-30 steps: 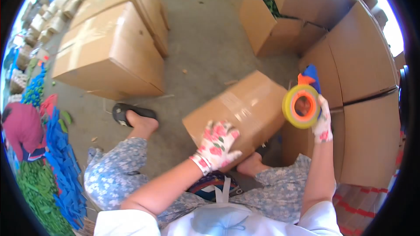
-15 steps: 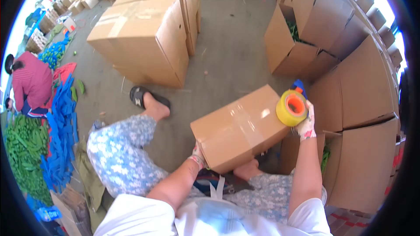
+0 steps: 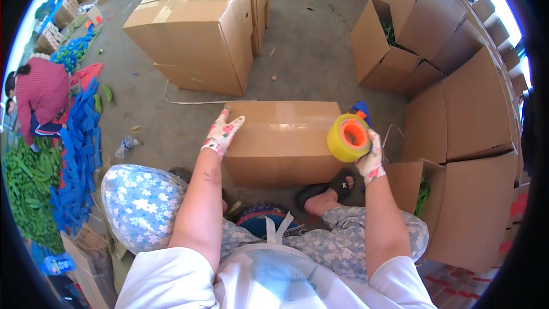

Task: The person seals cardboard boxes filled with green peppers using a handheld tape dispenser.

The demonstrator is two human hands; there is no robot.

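Observation:
A cardboard box [image 3: 280, 131], its top seam covered with clear tape, rests on the floor between the feet. My left hand [image 3: 224, 131], in a flowered glove, lies on the box's left end with its fingers spread. At the right end my right hand [image 3: 372, 157], gloved too, is closed on a tape dispenser [image 3: 360, 113] with a big yellow roll around an orange core. The roll overlaps the box's right edge in view; whether it touches is unclear.
Large taped boxes [image 3: 189, 34] stand ahead on the left. Open boxes [image 3: 372, 46] with green contents are on the right. At the left a person [image 3: 46, 91] in a red top bends by green vegetables [image 3: 34, 194] and blue strips [image 3: 80, 154]. A crumpled plastic piece [image 3: 127, 145] lies nearby.
The box has turned from a slant to nearly straight across. My left hand has moved from its lower left corner up to its left end. The dispenser has shifted left with my right hand.

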